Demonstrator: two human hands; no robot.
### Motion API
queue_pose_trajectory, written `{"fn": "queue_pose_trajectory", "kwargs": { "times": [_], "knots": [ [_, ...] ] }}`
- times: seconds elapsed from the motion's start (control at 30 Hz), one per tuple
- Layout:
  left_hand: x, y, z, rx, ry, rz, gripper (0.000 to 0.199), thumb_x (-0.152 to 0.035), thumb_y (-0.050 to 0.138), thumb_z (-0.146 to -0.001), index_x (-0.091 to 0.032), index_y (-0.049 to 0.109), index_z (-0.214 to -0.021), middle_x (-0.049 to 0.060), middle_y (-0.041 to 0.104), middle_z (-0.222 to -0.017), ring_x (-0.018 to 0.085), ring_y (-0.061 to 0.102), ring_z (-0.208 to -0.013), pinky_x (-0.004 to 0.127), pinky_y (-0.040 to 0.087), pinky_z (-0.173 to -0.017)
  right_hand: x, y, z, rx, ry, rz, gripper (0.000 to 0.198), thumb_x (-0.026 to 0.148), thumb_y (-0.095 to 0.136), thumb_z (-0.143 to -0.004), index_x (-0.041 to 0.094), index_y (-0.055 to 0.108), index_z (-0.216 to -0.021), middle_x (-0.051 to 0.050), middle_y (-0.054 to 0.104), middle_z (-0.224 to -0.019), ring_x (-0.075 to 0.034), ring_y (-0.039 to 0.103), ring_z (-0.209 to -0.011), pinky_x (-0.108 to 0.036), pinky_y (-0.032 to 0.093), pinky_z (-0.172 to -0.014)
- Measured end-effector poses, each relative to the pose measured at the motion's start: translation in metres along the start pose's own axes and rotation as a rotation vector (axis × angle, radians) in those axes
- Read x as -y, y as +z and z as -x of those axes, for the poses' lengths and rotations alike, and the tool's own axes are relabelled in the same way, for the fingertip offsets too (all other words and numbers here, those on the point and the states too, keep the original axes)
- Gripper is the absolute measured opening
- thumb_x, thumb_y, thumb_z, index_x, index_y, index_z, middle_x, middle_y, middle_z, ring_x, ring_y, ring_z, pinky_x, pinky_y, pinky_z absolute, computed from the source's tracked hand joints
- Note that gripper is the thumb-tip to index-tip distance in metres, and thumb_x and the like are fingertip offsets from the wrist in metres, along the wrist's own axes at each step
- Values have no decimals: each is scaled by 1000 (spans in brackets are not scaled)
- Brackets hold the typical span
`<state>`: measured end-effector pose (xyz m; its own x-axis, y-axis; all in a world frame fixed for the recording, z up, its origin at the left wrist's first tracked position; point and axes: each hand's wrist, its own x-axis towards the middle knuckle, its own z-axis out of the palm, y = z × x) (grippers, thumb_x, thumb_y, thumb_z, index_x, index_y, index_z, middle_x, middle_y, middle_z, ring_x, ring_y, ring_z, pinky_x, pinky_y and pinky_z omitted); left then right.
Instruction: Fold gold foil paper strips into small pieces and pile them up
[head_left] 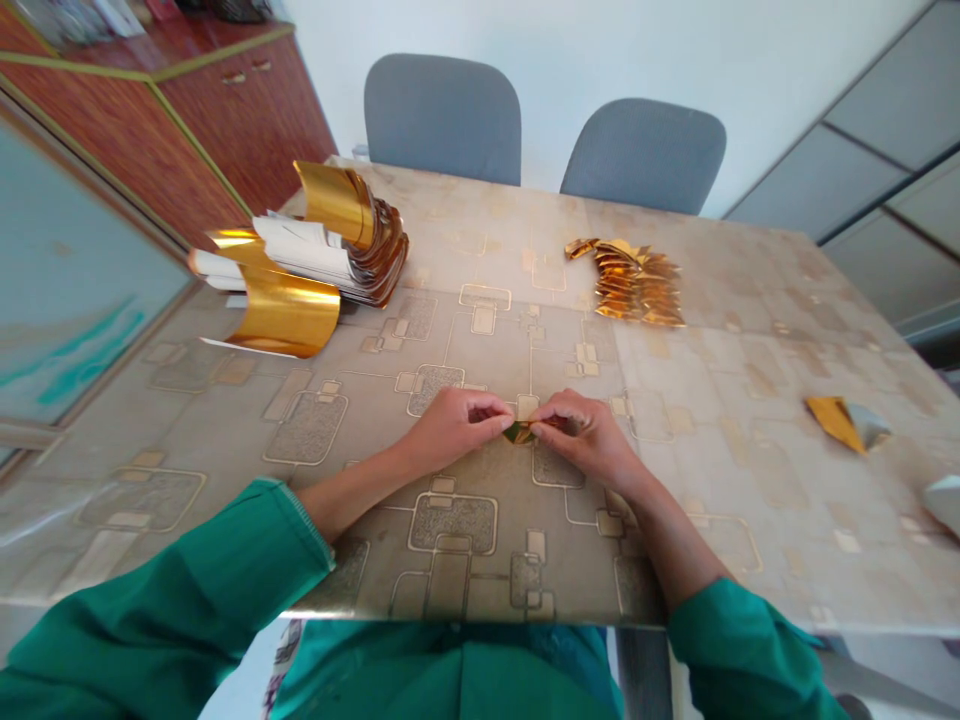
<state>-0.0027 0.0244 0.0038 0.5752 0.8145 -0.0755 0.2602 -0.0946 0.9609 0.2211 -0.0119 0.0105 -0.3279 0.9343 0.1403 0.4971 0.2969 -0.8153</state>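
Observation:
A small folded piece of gold foil paper (pixel 520 432) is held just above the patterned tablecloth, in front of my body. My left hand (pixel 466 425) pinches its left end between thumb and fingers. The right end is pinched by my right hand (pixel 581 430). My fingers cover much of the piece, so its full shape is hidden. Beyond my right hand lies a row of folded gold paper pieces (pixel 637 285), nested closely together. Toward the back left sits a stack of gold and white paper sheets (pixel 330 250), some of them curled.
A loose gold and silver scrap (pixel 846 424) lies on the right of the table (pixel 720 380), with a pale object (pixel 946 500) at the edge of view. Two grey chairs (pixel 444 120) stand behind the table. A reddish wooden cabinet (pixel 240 120) is at the back left.

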Motion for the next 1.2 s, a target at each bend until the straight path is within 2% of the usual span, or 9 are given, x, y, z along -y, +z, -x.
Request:
{"fn": "queue_pose_trajectory", "kwargs": {
  "times": [0.1, 0.33, 0.53, 0.7, 1.07, 1.13, 1.2],
  "knots": [
    [-1, 8, 0, -62, 18, -34, 21, -29, 60, -85, -14, 72, -79, -1, 64, -60, 8, 53, -52, 18, 40, -49, 5, 6, -2, -8, 26, 19, 11, 26, 62, -87, 22, 71, -83, 0, 67, -74, -14, 57, -70, -27, 42, -67],
    [0, 18, 2, -168, 118, -113, 17, -22, 60, -80, -15, 74, -75, 0, 71, -70, 11, 60, -63, 20, 45, -60, 9, 17, -4, -44, 85, 9, 16, 28, 61, -88, 20, 63, -74, 1, 64, -69, -12, 54, -65, -24, 40, -62],
    [-1, 13, 2, -99, -23, 25, 22, -24, 59, -77, -12, 77, -83, 1, 71, -65, 10, 60, -56, 18, 45, -53, 7, 13, -1, -84, 7, 44, 14, 23, 62, -91, 21, 63, -77, 1, 65, -73, -13, 57, -72, -25, 40, -67],
    [0, 10, 0, -37, -131, 115, 24, -23, 59, -76, -12, 78, -87, 4, 74, -69, 11, 67, -60, 17, 50, -57, 8, 9, -1, -82, -52, 99, 14, 22, 64, -91, 20, 63, -77, 2, 65, -71, -13, 56, -71, -25, 40, -68],
    [-1, 5, 1, 69, -224, 277, 21, -18, 63, -77, -14, 77, -92, 7, 78, -82, 15, 75, -76, 18, 56, -61, 2, 7, -1, -90, -54, 88, 11, 20, 66, -88, 22, 67, -77, 2, 67, -73, -13, 58, -70, -25, 40, -66],
    [0, 1, 0, 65, -251, 319, 20, -19, 64, -77, -14, 77, -92, 8, 78, -84, 16, 75, -78, 19, 56, -61, -1, 4, 0, -99, -49, 71, 11, 21, 66, -88, 21, 67, -77, 2, 67, -72, -13, 58, -70, -25, 41, -66],
    [1, -4, 0, 8, -269, 354, 19, -19, 66, -77, -12, 75, -92, 9, 78, -86, 16, 75, -79, 20, 57, -62, -4, 1, 0, -149, -25, 55, 11, 22, 66, -87, 21, 67, -76, 1, 67, -72, -13, 57, -69, -25, 41, -65]
  ]
}}
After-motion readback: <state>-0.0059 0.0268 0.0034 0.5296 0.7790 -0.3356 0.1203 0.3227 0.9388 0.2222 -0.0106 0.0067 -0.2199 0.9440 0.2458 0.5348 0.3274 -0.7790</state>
